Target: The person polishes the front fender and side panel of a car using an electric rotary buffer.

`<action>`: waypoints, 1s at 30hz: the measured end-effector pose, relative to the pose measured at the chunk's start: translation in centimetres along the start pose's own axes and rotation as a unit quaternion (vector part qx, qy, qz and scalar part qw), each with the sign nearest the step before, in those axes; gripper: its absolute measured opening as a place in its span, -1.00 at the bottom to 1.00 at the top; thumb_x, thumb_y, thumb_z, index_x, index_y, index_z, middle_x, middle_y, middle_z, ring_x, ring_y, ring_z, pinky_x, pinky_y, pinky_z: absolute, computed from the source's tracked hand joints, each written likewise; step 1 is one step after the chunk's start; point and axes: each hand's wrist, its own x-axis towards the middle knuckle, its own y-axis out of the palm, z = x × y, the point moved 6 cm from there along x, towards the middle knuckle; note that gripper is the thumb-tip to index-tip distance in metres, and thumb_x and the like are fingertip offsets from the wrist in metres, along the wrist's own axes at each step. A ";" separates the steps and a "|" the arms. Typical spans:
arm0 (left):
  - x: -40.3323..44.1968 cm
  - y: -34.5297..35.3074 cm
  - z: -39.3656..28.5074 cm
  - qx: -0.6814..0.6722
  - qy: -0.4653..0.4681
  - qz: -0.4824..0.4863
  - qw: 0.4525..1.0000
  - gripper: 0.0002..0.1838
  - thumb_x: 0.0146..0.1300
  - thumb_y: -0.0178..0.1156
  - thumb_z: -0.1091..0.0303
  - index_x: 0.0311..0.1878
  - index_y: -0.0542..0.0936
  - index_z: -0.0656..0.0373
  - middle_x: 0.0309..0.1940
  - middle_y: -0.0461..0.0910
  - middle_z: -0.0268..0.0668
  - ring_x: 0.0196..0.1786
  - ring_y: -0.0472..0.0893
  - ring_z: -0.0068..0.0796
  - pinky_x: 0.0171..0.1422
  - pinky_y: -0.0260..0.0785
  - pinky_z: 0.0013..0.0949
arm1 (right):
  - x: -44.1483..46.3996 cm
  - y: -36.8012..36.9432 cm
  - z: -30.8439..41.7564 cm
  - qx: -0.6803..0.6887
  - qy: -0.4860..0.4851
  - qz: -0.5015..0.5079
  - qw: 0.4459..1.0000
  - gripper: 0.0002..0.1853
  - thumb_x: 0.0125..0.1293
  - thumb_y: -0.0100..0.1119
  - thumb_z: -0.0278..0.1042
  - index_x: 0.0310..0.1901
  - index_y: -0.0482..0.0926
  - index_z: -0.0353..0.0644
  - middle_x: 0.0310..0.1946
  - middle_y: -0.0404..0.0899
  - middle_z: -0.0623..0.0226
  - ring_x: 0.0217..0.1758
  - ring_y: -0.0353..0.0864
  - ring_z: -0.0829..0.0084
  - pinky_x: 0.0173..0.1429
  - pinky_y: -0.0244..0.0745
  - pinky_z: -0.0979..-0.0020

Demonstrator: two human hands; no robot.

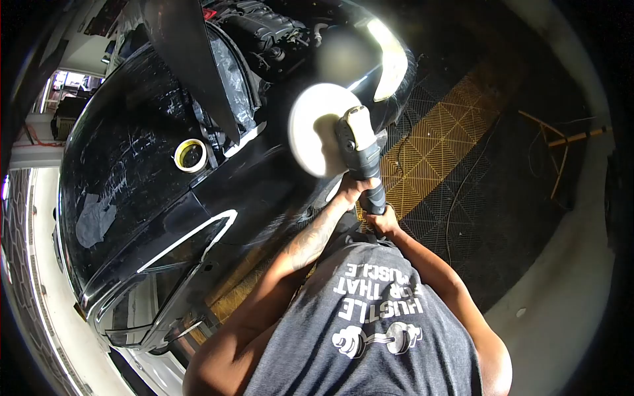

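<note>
A polisher [360,142] with a black and pale body points away from me. Its large white round pad [320,129] faces the side of a black car [254,181] near the headlight [389,59]; whether the two touch is hard to tell. My left hand [353,191] is wrapped round the polisher's body, below its head. Lower down, my right hand [383,219] grips the handle's rear end. An open round tin [191,156] with a yellow inner rim rests on the car, and a dark grey cloth [96,221] lies further left on it.
The engine bay [264,30] is exposed at the top, beside a raised dark panel [191,66]. Yellow and black floor tiles [436,145] lie right of the car, crossed by a thin cable [456,198]. A wooden-coloured stand [561,140] is at the far right.
</note>
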 end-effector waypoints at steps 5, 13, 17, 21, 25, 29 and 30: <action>-2.0 -0.5 0.2 0.000 -0.008 -0.012 1.000 -0.39 -0.19 0.58 0.10 -0.07 0.59 0.18 -0.19 0.59 -0.35 -0.09 0.57 -0.46 0.08 0.47 -0.26 | -0.2 0.7 -0.8 -0.044 -0.005 0.026 0.999 -0.50 -0.13 0.47 -0.04 -0.30 0.63 -0.34 -0.49 0.66 0.22 -0.46 0.65 0.39 -0.31 0.54 0.31; -4.6 -1.7 0.1 0.013 0.006 -0.052 0.999 -0.37 -0.16 0.58 0.15 -0.01 0.57 0.19 -0.15 0.59 -0.36 -0.09 0.57 -0.45 0.12 0.47 -0.28 | -0.8 1.4 0.0 -0.109 -0.044 0.076 0.990 -0.41 -0.13 0.48 -0.02 -0.14 0.65 -0.33 -0.28 0.71 0.04 -0.16 0.73 0.21 -0.06 0.58 0.24; -5.7 -3.2 1.5 -0.014 0.088 -0.071 0.993 -0.34 -0.13 0.56 0.20 0.06 0.51 0.15 -0.16 0.59 -0.34 -0.10 0.58 -0.41 0.12 0.47 -0.26 | -3.2 1.3 4.5 -0.143 -0.074 0.088 0.983 -0.59 -0.11 0.46 -0.19 -0.24 0.65 -0.28 -0.36 0.70 0.18 -0.28 0.70 0.34 -0.15 0.56 0.30; -7.7 -4.8 4.3 -0.012 0.124 -0.112 0.986 -0.18 -0.14 0.58 0.14 0.19 0.39 0.15 0.00 0.48 -0.32 0.04 0.49 -0.41 0.26 0.38 -0.26 | -3.6 1.3 5.3 -0.156 -0.083 0.119 0.977 -0.56 -0.11 0.47 -0.16 -0.21 0.67 -0.27 -0.33 0.72 0.14 -0.23 0.73 0.30 -0.12 0.57 0.30; -8.9 -4.2 4.5 0.015 0.113 -0.126 0.985 -0.18 -0.13 0.58 0.13 0.19 0.39 0.16 0.01 0.49 -0.31 0.05 0.50 -0.39 0.26 0.38 -0.24 | -3.4 1.4 4.6 -0.226 -0.094 0.167 0.955 -0.49 -0.12 0.54 -0.06 -0.16 0.69 -0.22 -0.28 0.73 0.16 -0.20 0.74 0.31 -0.07 0.59 0.31; -8.0 -3.1 3.7 0.055 0.096 -0.103 0.989 -0.18 -0.12 0.58 0.13 0.19 0.39 0.18 0.02 0.49 -0.29 0.05 0.50 -0.38 0.26 0.38 -0.23 | -2.6 -0.3 3.2 -0.228 -0.085 0.150 0.958 -0.49 -0.12 0.54 -0.07 -0.17 0.68 -0.22 -0.28 0.73 0.15 -0.20 0.74 0.30 -0.08 0.58 0.29; -7.4 -3.0 3.6 0.060 0.101 -0.109 0.987 -0.18 -0.12 0.57 0.12 0.19 0.39 0.18 0.02 0.49 -0.29 0.05 0.50 -0.37 0.26 0.38 -0.23 | -2.1 -0.7 3.2 -0.233 -0.091 0.136 0.959 -0.51 -0.13 0.53 -0.09 -0.17 0.68 -0.22 -0.28 0.73 0.15 -0.19 0.74 0.29 -0.08 0.58 0.27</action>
